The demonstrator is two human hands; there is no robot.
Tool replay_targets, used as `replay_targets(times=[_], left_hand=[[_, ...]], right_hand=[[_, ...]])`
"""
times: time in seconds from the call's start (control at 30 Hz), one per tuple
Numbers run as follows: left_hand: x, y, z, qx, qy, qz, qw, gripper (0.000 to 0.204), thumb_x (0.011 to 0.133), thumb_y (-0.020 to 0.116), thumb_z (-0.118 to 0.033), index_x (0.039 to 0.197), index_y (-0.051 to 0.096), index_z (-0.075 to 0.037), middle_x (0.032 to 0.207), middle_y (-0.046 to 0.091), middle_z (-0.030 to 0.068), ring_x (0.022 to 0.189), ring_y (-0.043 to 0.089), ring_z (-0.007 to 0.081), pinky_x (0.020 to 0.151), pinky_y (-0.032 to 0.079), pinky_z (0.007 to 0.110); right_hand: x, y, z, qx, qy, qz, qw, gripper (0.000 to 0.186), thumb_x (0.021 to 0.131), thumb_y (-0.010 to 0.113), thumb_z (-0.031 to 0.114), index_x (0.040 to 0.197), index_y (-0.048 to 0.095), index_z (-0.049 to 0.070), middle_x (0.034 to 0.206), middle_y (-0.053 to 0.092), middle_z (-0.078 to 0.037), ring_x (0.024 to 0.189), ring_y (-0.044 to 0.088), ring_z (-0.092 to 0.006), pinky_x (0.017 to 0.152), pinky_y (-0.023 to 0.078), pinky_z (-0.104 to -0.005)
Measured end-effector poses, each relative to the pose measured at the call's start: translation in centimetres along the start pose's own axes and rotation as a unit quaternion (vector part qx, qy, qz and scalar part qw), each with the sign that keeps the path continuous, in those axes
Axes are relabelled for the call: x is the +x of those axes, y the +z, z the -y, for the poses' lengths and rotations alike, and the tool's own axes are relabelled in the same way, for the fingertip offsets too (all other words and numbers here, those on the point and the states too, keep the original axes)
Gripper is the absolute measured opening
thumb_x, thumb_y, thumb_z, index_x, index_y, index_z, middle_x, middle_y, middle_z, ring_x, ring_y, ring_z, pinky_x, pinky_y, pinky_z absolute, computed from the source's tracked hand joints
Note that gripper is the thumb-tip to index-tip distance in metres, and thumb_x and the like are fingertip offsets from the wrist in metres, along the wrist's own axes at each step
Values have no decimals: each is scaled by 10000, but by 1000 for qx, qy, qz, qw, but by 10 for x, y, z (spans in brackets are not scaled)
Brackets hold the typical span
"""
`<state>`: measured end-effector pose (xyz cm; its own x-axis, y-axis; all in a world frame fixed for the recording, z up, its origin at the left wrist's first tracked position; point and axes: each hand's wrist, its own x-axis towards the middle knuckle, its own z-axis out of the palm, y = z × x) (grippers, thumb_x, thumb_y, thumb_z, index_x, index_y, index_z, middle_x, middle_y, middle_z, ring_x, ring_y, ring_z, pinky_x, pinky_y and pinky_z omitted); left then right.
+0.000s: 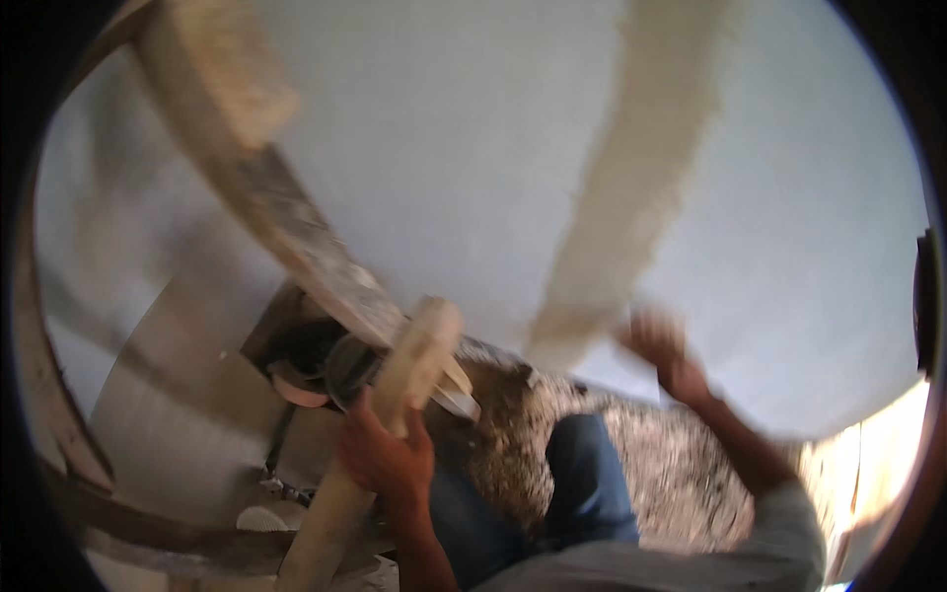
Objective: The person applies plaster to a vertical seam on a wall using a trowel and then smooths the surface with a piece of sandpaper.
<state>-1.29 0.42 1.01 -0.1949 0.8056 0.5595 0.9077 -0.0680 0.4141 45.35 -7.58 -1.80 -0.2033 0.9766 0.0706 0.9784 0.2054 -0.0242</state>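
Down at lower left, your left hand [387, 456] is wrapping tight around a pale wooden pole [370, 444] that is rising toward a rough ladder rail [296, 232] crossing just above it. Round buckets [326, 370] are sitting half hidden behind the pole. Farther right, a cream plaster streak [631, 187] is running down the white wall [454, 148]. Your right hand [659, 345] is blurring near the wall; you cannot tell its grip. Gravel floor [671, 474] is showing below.
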Motion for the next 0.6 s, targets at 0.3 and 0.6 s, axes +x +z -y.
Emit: replay_targets(times=[0.3,0.6], left_hand=[[2,-30,-13,-131,-87,115,981,761,833,768,-388,1403,434,-11,1295,515,234,1196,510,425,1025,372,568],[-56,-194,-69,-252,-393,281,839,725,926,670,-481,1418,473,14,1320,602,250,1226,594,340,1065,439,486]], right_hand=[[-75,-15,53,181,40,258,948,418,969,414,134,1319,641,103,1221,682,-195,1135,628,-392,958,500,-470],[8,-149,199,527,159,380,744,365,995,567,106,1320,578,-59,1167,668,-152,1042,631,-241,892,510,-353]])
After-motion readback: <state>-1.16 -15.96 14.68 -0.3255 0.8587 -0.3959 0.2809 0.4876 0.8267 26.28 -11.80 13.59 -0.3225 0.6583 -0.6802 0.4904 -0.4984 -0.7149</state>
